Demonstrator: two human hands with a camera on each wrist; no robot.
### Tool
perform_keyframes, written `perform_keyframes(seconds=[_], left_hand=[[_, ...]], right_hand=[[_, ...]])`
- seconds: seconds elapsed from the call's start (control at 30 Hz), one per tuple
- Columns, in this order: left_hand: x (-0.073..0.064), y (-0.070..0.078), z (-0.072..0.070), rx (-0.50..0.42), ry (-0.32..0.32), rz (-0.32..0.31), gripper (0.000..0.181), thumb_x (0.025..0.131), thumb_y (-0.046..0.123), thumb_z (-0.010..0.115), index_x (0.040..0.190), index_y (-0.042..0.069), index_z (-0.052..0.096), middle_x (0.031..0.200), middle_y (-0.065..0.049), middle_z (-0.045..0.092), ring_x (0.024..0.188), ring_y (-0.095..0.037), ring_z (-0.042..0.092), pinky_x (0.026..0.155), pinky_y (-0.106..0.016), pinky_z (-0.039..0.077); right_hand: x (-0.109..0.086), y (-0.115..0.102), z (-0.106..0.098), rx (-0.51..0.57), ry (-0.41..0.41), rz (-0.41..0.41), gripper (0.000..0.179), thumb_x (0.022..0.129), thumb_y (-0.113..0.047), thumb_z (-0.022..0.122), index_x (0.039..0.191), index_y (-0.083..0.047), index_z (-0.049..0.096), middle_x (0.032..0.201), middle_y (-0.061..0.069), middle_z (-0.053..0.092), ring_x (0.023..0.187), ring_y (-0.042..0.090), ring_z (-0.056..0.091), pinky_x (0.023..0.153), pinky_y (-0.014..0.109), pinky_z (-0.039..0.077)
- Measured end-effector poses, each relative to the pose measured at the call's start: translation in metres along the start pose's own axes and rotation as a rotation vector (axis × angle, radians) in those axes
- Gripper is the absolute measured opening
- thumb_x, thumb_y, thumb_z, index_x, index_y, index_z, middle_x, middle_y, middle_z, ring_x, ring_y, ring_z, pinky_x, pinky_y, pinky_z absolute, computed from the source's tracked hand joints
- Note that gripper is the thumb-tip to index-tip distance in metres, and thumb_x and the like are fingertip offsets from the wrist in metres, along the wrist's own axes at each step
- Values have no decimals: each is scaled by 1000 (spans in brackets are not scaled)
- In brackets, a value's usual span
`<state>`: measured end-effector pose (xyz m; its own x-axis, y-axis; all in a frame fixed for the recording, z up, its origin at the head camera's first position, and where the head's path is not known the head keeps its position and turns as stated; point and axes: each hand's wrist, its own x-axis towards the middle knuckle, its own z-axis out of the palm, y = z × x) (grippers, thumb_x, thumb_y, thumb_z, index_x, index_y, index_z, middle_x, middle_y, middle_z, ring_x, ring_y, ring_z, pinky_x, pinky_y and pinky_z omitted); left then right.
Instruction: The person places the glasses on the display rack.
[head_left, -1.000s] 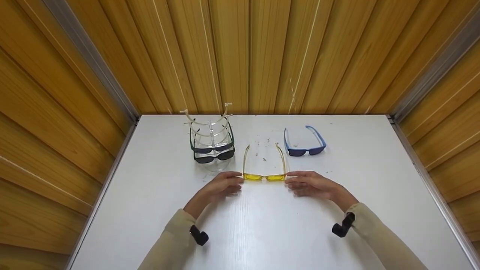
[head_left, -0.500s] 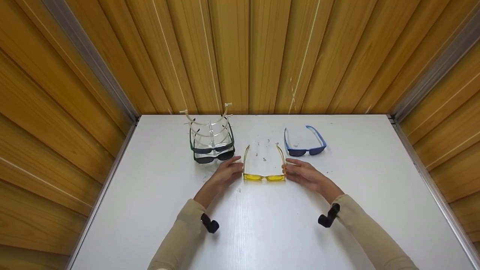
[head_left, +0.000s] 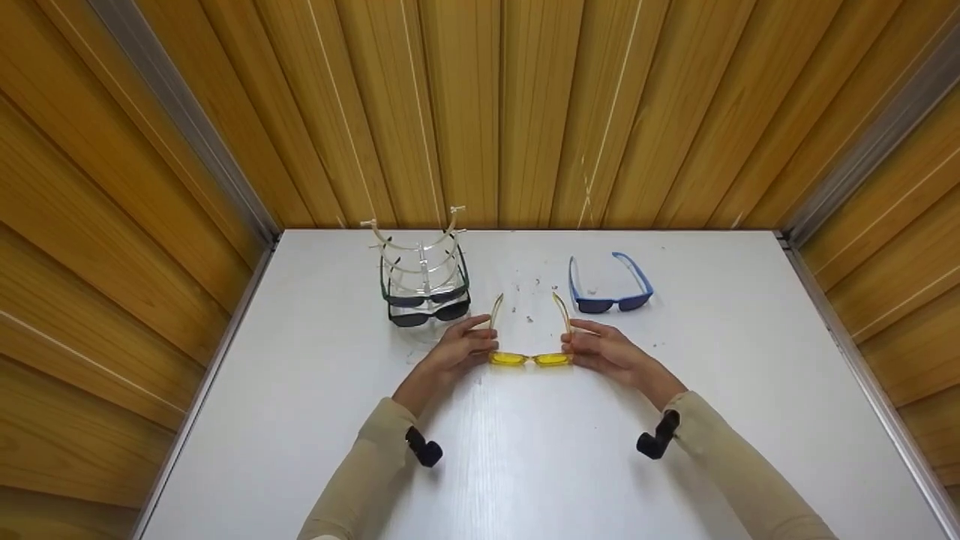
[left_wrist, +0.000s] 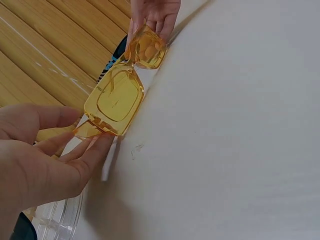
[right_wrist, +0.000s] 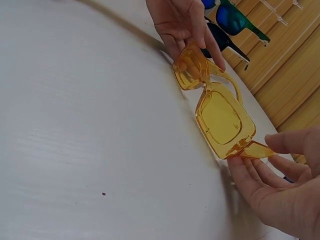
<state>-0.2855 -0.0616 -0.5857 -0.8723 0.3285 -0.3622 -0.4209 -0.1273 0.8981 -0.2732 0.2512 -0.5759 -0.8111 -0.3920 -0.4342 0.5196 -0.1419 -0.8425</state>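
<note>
Yellow sunglasses (head_left: 553,359) with temples unfolded are between my two hands at the middle of the table, lenses facing me. My left hand (head_left: 454,351) holds the left temple near its hinge; the left wrist view shows the thumb on one side of the yellow sunglasses (left_wrist: 119,97) and fingers beneath. On the other side, my right hand (head_left: 613,352) pinches the right temple near the hinge. Thumb and fingers sit about that corner of the yellow sunglasses (right_wrist: 220,117) in the right wrist view. The temple tips point toward the back wall.
At the left stands a clear display rack (head_left: 424,259) bearing black sunglasses (head_left: 410,319) and green-framed sunglasses (head_left: 405,301) on its lower tiers. Blue sunglasses (head_left: 634,302) lie unfolded at the back right. Small specks dot the white table (head_left: 525,465). Wooden panels (head_left: 536,112) enclose it.
Both hands have moved forward from the front corners to the temples and now grip them. The yellow sunglasses have shifted slightly toward me, and their temples have drawn slightly inward.
</note>
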Motion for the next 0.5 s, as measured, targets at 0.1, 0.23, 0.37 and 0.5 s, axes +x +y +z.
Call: perform_keyframes(seconds=[0.1, 0.23, 0.37, 0.5], left_hand=[[-3, 0, 0, 13, -7, -3, 61, 95, -4, 62, 152, 2, 43, 138, -23, 61, 99, -15, 69, 90, -29, 59], [-11, 4, 1, 13, -26, 12, 59, 96, -5, 60, 153, 1, 42, 144, -27, 56, 106, -19, 70, 97, -33, 59], [-18, 8, 3, -10, -55, 23, 59, 97, -6, 58, 153, 0, 41, 147, -30, 52, 110, -22, 70, 105, -39, 56], [-23, 11, 3, -44, -74, 32, 61, 96, -8, 59, 153, 0, 40, 148, -31, 50, 109, -20, 71, 106, -40, 55]], right_hand=[[-4, 0, 1, -10, 12, 10, 67, 104, -4, 55, 162, -5, 22, 131, 8, 67, 113, 15, 69, 102, 31, 57], [-10, -2, 1, -46, 18, 9, 69, 102, -3, 58, 161, -4, 23, 135, 10, 67, 114, 15, 70, 102, 31, 57], [-16, -6, 1, -79, 30, 4, 70, 101, -4, 61, 161, -3, 26, 133, 10, 68, 109, 12, 71, 101, 30, 57], [-23, -12, 2, -56, 32, 5, 72, 99, -5, 64, 160, -2, 27, 130, 10, 70, 105, 11, 73, 98, 29, 58]])
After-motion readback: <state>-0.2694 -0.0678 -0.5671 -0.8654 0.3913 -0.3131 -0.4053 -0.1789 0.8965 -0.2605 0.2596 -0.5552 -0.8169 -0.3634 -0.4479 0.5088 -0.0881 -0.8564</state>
